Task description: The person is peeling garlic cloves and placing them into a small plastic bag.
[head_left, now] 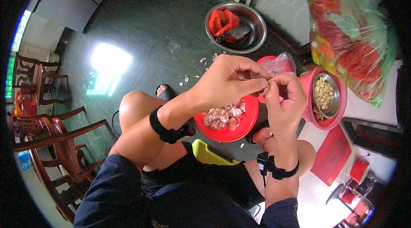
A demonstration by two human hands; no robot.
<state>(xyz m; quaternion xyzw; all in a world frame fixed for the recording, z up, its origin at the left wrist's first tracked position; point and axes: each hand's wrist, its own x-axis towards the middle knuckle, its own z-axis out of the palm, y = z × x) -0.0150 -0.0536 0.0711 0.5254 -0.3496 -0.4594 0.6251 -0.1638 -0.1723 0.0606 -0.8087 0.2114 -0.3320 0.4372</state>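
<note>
The left hand (233,78) and right hand (286,97) meet, fingers of both pinching a small garlic piece (266,88) between them, its long axis hidden, near the red bowl (251,122).

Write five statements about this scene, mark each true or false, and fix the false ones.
1. The left hand and right hand meet at the fingertips. True.
2. The steel bowl in the pink tub is full of red peppers. False: the steel bowl holds pale peeled cloves.
3. A red basin with garlic in it sits on the floor. True.
4. The knife lies in the red basin. False: the knife is in the steel basin, beside red netting.
5. A black band circles each wrist. True.
</note>
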